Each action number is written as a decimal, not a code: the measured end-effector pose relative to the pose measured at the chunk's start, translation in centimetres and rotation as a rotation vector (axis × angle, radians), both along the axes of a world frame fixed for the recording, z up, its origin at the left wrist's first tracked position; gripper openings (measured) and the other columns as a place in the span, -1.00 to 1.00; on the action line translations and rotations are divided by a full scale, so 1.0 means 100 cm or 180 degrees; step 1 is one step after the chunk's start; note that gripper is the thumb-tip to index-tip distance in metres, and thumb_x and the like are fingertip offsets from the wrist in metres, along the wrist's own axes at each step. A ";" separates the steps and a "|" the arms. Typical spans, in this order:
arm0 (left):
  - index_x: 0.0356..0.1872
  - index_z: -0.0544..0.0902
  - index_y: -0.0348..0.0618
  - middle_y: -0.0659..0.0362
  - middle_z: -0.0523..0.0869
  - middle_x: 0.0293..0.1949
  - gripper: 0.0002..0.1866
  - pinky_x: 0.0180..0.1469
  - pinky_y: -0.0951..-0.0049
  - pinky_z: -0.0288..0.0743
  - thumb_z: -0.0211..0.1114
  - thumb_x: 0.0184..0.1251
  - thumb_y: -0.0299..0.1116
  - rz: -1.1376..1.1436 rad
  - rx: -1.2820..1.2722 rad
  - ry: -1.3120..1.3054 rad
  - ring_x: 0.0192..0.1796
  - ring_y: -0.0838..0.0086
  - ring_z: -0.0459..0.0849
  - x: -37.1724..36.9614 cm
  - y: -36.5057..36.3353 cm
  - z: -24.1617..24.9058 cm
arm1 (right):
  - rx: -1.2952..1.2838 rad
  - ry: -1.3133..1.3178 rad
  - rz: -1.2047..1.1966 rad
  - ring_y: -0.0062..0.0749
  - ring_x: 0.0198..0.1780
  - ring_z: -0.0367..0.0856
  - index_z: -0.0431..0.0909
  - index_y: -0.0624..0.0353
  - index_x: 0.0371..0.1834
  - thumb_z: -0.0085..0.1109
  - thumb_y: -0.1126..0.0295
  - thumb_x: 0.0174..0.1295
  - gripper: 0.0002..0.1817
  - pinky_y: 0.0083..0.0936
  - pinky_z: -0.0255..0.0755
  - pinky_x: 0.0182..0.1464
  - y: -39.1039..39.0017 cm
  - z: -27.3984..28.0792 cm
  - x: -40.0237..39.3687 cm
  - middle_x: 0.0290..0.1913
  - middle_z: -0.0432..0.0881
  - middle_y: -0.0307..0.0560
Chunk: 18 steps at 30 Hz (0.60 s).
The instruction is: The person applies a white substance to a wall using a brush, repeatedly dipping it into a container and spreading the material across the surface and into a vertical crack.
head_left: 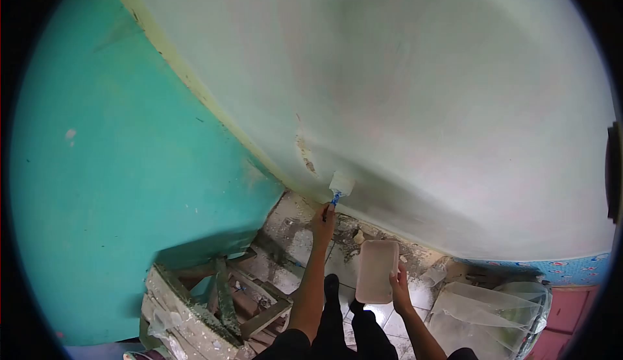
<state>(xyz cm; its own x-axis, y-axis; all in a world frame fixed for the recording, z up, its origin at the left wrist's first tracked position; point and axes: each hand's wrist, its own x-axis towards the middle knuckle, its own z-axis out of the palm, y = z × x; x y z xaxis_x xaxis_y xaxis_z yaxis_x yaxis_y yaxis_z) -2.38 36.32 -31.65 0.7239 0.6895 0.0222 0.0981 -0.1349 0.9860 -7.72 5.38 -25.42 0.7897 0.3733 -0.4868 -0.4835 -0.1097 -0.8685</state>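
Observation:
My left hand (324, 218) is closed around the blue handle of a small paint roller (342, 183), whose whitish head is against the lower part of the pale wall (415, 100). Just up and left of the roller, a chipped patch (304, 154) shows in the wall. My right hand (400, 286) grips the right edge of a shallow, light pinkish rectangular tray (377, 272), held above the floor.
A green wall (130, 159) stands at the left. Below it is a paint-spattered wooden frame (195, 311). Debris lies along the wall's foot on the tiled floor (302, 246). Plastic-covered items (483, 318) and a pink cabinet (568, 311) are at the lower right.

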 end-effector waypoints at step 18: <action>-0.34 0.66 -0.39 -0.10 0.68 -0.48 -0.63 -0.34 0.15 0.46 0.17 0.39 -0.19 0.0238 0.0926 0.1363 -0.43 0.02 0.65 0.016 0.002 -0.094 | -0.0166 0.0295 -0.0210 -0.19 0.20 0.44 0.03 0.15 0.48 0.07 0.00 0.41 -0.26 -0.24 0.37 0.22 -0.004 -0.046 -0.007 0.16 0.40 0.16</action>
<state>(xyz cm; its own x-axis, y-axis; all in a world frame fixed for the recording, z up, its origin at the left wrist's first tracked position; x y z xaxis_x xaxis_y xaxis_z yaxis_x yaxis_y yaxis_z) -0.80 36.52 -41.07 0.6591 0.7491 -0.0667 0.5043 -0.3744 0.7782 -8.47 4.93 -29.99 0.7626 0.2942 -0.5761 -0.5690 -0.1187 -0.8137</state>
